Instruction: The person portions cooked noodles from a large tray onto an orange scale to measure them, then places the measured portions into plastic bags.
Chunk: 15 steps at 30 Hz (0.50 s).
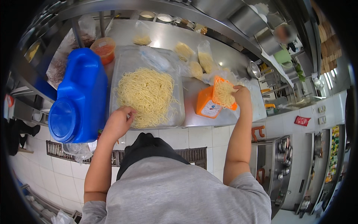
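A large mound of thin yellow noodles (146, 96) lies on a clear rectangular plastic tray (179, 109) on the steel table. My left hand (120, 120) is at the tray's front left corner beside the noodles, its fingers loosely curled and apart, with nothing seen between them. To the right stands an orange dial kitchen scale (204, 98), its dial facing me. Its orange weighing pan (216, 81) holds a smaller clump of noodles (224, 92). My right hand (242, 95) is at the pan's right side with its fingertips at this clump; whether they grip any strands is hidden.
A big blue plastic jug (84, 84) stands left of the tray, near an orange-lidded tub (103, 50). Clear bags of noodles (205, 60) lie behind the scale. A crumpled plastic bag (158, 60) rests on the tray's far part. A steel shelf (167, 5) overhangs the back.
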Each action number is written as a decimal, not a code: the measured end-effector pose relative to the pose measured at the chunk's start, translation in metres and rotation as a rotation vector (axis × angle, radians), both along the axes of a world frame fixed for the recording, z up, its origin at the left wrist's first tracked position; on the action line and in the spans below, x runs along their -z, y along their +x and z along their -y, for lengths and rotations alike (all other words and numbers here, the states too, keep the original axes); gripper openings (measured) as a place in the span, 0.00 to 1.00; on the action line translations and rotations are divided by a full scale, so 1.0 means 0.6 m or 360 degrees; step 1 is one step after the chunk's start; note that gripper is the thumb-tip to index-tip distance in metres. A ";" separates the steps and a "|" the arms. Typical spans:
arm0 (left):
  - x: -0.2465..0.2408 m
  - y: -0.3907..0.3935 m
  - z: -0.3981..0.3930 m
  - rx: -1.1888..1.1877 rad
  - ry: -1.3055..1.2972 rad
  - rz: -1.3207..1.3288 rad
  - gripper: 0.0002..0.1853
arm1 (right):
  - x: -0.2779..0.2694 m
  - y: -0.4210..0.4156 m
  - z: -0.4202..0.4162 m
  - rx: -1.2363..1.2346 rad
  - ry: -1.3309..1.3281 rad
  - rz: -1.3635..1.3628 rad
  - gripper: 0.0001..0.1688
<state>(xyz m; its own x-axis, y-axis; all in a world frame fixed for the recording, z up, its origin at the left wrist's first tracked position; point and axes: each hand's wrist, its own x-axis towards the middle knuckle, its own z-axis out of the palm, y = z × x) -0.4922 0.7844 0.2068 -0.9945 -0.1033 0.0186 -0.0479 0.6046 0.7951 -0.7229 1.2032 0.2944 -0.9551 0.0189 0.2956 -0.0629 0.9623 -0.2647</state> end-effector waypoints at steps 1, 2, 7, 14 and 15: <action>0.000 0.004 0.004 -0.0021 0.0011 0.0022 0.09 | 0.007 0.006 0.028 -0.0047 0.0155 -0.0171 0.11; 0.000 0.006 0.007 -0.0043 0.0024 0.0043 0.09 | 0.013 0.011 0.060 -0.0094 0.0306 -0.0346 0.13; 0.021 0.014 0.012 -0.0051 -0.0069 0.0003 0.10 | 0.100 0.067 0.302 -0.0843 -0.0517 0.0616 0.24; -0.013 -0.017 -0.001 0.0003 -0.0276 -0.0136 0.25 | 0.216 0.095 0.464 -0.1270 -0.0122 0.0672 0.20; -0.015 -0.027 -0.004 0.0011 -0.0327 -0.0272 0.30 | 0.175 0.091 0.468 -0.1326 -0.0147 0.0586 0.19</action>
<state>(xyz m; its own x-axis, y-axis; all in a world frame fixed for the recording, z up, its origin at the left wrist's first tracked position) -0.5083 0.7868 0.2160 -0.9757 -0.0730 0.2065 0.0815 0.7542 0.6516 -0.6685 0.9223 0.1894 -0.7042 -0.7100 0.0009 -0.6235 0.6178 -0.4792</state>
